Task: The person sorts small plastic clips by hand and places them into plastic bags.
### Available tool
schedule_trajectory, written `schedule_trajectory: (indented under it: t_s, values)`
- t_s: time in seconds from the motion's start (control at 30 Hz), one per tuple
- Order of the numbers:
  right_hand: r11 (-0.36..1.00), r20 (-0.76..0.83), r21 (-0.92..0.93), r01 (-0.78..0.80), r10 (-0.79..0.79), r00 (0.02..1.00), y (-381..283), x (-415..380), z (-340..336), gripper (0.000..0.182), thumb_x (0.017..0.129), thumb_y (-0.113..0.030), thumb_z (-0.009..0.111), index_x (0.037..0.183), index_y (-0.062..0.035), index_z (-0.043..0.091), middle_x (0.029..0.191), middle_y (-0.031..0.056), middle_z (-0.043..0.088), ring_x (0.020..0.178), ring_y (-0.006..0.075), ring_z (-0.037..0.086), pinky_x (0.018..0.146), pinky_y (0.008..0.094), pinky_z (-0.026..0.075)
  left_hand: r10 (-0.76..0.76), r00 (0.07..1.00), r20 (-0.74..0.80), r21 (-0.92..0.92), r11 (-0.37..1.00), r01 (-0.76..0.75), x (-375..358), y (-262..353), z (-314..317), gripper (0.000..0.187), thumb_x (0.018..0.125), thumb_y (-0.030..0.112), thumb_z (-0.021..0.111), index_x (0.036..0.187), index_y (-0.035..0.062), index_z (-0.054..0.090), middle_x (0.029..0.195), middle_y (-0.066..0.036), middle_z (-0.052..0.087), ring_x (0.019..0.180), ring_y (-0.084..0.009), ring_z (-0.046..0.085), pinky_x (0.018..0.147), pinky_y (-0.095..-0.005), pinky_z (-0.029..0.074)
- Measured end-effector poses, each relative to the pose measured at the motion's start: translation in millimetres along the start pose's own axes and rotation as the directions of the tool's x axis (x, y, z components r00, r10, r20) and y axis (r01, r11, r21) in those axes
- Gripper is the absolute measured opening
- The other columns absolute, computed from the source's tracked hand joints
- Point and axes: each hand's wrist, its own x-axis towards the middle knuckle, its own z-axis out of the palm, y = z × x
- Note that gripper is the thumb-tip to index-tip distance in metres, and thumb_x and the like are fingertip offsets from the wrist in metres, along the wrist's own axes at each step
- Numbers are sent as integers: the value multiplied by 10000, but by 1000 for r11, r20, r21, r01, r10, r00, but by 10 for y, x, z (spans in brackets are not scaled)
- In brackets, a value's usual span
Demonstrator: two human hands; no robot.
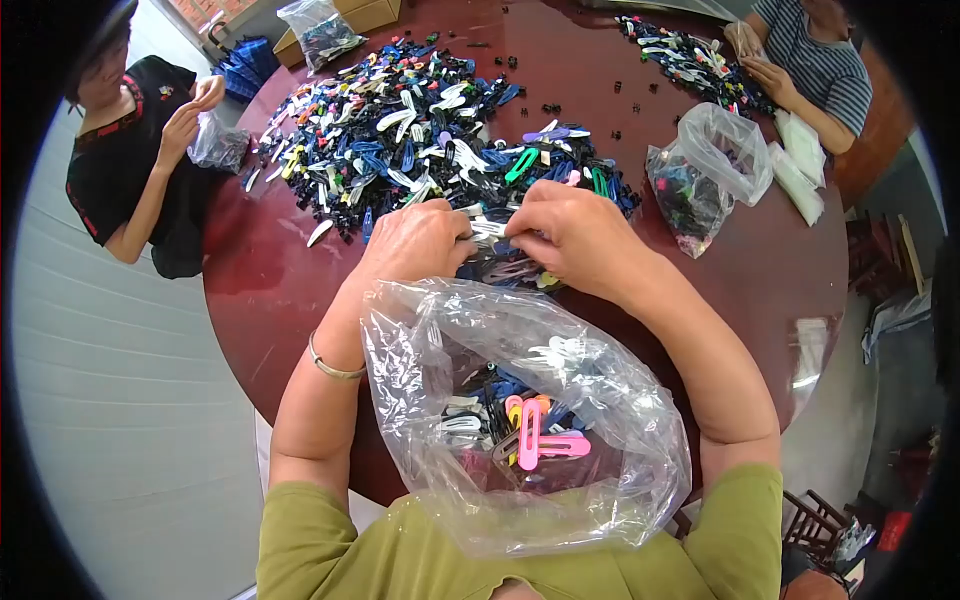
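A big heap of snap hair clips in white, blue, black and other colours lies on the round table. At its near edge my left hand has its fingers curled against white hair clips. From the other side my right hand pinches the same white clips between thumb and fingers. A large clear plastic bag stands with its mouth open between my forearms. Inside it are pink clips on top of white, blue and dark ones. My fingertips partly hide the clips they hold.
Dark red table. To the right, a clear bag of clips stands near white plastic packs. Another heap lies before a person at upper right. A person at left handles a small bag. Small black claw clips are scattered about.
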Motion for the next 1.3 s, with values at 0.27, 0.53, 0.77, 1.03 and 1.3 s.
schedule_trajectory:
  t_s: [0.27, 0.53, 0.77, 1.03, 1.3]
  values:
    - [969, 44, -243, 44, -34, 998, 35, -9, 176, 106, 769, -156, 716, 835, -79, 688, 862, 75, 594, 788, 274, 625, 674, 387, 508, 5, 1000, -14, 19, 1000, -4, -3, -14, 3, 170, 806, 175, 638, 873, 31, 701, 854, -142, 653, 819, -353, 634, 736, -438, 494]
    - [998, -83, 65, 15, -10, 997, 14, 25, 76, 112, 782, -144, 685, 787, -33, 678, 801, 104, 624, 720, 242, 640, 623, 370, 501, -20, 1000, -23, -26, 999, 19, -13, 21, -29, 177, 795, 169, 654, 881, 18, 692, 847, -168, 656, 823, -363, 633, 742, -441, 491]
    - [622, 95, 733, -275, 307, 947, -413, 65, -448, 68, 823, -85, 700, 826, -18, 688, 706, 8, 654, 644, 42, 573, 569, 217, 450, -47, 998, -30, -43, 998, 46, -25, 46, -106, 209, 783, 217, 668, 870, 28, 687, 862, -166, 645, 849, -358, 635, 750, -444, 500]
    - [649, 45, 754, -107, 111, 993, -671, 11, -518, 48, 793, -60, 720, 820, -22, 712, 696, 6, 658, 621, 39, 562, 537, 218, 437, 19, 988, -152, -34, 999, -24, 6, -68, 52, 163, 810, 202, 652, 861, 54, 697, 857, -147, 633, 852, -345, 635, 750, -440, 503]
    - [996, -38, 30, -86, 87, 995, 31, 44, 206, 134, 822, -192, 673, 887, -79, 705, 890, 104, 620, 805, 280, 640, 683, 383, 514, 41, 986, -159, 4, 999, -41, 70, -165, 201, 133, 838, 164, 609, 840, 55, 686, 858, -110, 631, 834, -322, 628, 750, -414, 500]
